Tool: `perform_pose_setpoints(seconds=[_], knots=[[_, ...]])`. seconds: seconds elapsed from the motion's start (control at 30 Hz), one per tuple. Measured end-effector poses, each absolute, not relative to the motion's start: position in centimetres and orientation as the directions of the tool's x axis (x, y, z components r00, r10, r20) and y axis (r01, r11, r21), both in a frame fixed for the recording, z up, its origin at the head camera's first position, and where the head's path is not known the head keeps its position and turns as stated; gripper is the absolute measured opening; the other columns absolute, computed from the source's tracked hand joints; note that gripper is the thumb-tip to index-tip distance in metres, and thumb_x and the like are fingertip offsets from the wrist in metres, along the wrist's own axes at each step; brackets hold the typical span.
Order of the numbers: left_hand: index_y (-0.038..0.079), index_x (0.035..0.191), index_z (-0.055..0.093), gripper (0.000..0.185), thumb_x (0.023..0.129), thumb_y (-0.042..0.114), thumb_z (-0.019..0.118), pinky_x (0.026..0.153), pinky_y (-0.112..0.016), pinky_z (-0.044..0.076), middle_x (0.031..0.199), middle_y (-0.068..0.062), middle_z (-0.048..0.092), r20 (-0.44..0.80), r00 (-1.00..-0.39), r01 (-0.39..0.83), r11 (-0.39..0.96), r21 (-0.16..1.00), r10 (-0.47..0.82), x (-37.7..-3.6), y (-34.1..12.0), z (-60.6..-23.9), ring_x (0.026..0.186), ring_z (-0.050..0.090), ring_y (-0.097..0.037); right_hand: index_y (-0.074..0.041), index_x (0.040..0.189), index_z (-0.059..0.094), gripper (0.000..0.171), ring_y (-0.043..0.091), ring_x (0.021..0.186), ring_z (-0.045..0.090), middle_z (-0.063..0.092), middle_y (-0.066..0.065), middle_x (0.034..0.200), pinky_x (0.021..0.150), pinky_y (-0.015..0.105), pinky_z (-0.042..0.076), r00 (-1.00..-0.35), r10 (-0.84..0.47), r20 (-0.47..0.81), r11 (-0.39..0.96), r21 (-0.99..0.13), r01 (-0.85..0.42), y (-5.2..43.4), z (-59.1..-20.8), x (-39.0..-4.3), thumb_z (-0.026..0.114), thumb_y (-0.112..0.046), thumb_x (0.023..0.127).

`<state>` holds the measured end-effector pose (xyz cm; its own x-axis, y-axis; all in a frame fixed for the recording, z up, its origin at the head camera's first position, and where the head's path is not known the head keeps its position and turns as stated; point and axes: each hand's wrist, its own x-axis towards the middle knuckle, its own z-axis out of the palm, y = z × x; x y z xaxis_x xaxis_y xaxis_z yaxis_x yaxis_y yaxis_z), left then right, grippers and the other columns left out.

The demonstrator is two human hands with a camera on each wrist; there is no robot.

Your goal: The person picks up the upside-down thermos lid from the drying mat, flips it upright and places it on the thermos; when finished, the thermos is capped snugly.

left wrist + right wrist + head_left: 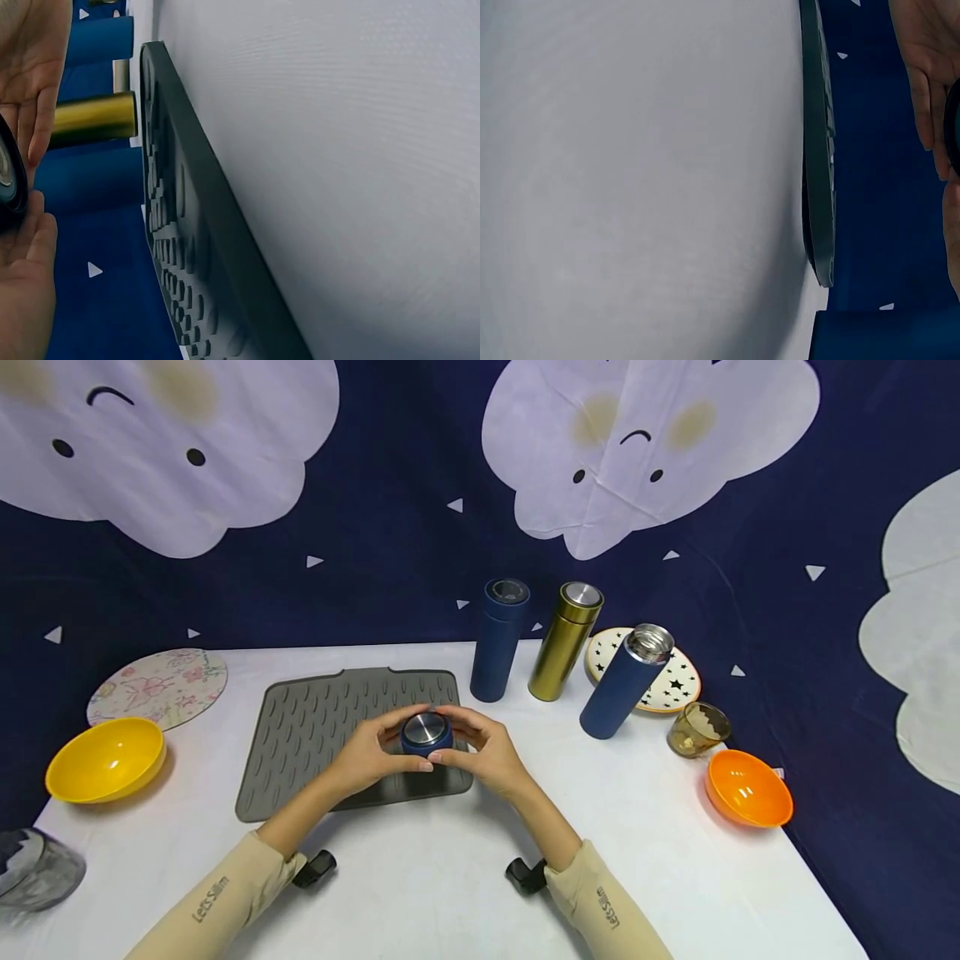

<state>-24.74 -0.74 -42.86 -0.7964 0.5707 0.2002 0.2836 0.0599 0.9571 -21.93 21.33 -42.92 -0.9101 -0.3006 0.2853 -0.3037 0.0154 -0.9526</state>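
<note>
Though partly hidden, hands (366, 755) (492, 756) — seemingly curled — round lid (426, 733)

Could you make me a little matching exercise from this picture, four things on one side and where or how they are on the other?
1. Lid
2. Mat
3. Gold flask
4. Orange bowl

A. Stands between a closed blue flask and an open blue flask
B. Grey, lying flat on the table
C. Near a brown glass
D. Held by the left hand and right hand

Pairs: 1-D, 2-B, 3-A, 4-C
</note>
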Motion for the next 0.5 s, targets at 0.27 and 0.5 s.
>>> perform_pose_setpoints(seconds=[0.27,0.5], knots=[[0.005,0.14,0.054,0.078,0.071,0.009,0.089,0.106,-0.033,0.047,0.139,-0.014,0.058,0.213,-0.804,0.323,0.107,0.94,0.555,-24.6,-0.1,-42.3,0.123,0.059,-0.031,0.001,0.138,0.054,0.066,0.016,0.121,0.059,0.059,0.019,0.134,0.107,0.031,0.046,-0.908,-0.306,0.287,0.041,-0.949,-0.314,22.2,-42.6,-21.7,0.082,0.001,0.077],[0.008,0.136,0.056,0.076,0.069,0.013,0.091,0.105,-0.038,0.047,0.132,-0.01,0.063,0.265,-0.827,0.388,0.164,0.907,0.496,-24.6,1.1,-41.4,0.12,0.062,-0.027,0.002,0.139,0.052,0.065,0.025,0.126,0.058,0.06,0.021,0.134,0.11,0.035,0.044,-0.911,-0.272,0.311,0.075,-0.937,-0.342,23.4,-41.8,-21.6,0.079,0.002,0.08]])
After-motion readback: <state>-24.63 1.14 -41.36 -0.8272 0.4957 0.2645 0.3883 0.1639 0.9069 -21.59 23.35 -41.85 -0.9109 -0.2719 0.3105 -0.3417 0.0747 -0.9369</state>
